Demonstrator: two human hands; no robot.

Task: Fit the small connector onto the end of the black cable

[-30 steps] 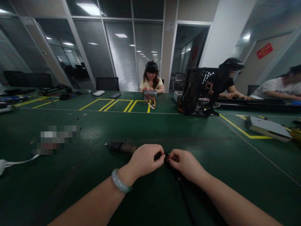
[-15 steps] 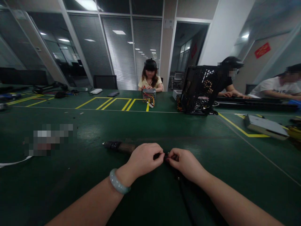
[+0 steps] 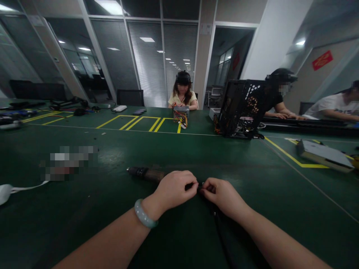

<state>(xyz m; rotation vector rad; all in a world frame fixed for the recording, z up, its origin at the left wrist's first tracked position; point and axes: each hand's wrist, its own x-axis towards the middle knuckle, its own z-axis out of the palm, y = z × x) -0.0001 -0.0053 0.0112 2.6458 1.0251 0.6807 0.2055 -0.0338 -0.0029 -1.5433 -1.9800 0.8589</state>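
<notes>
My left hand point(image 3: 178, 190), with a pale green bangle point(image 3: 144, 215) on its wrist, pinches thumb and fingers together at a small dark part too tiny to name. Just to its right, my right hand point(image 3: 221, 194) is closed in a pinch beside the same dark spot, a narrow gap from the left fingertips. A dark rod-like tool point(image 3: 146, 174) lies on the green table point(image 3: 112, 209), its right end hidden behind my left hand. From below the right hand a black cable point(image 3: 220, 229) runs toward the near edge.
An open black computer case point(image 3: 241, 108) stands back right, with a grey box point(image 3: 325, 155) further right. A power supply with coloured wires point(image 3: 181, 114) sits before a person across the table. Two more people are at the right. A blurred item point(image 3: 68, 162) lies left.
The view has turned slightly left, so the surroundings sit further right in the frame. Both hands keep nearly the same pinched pose.
</notes>
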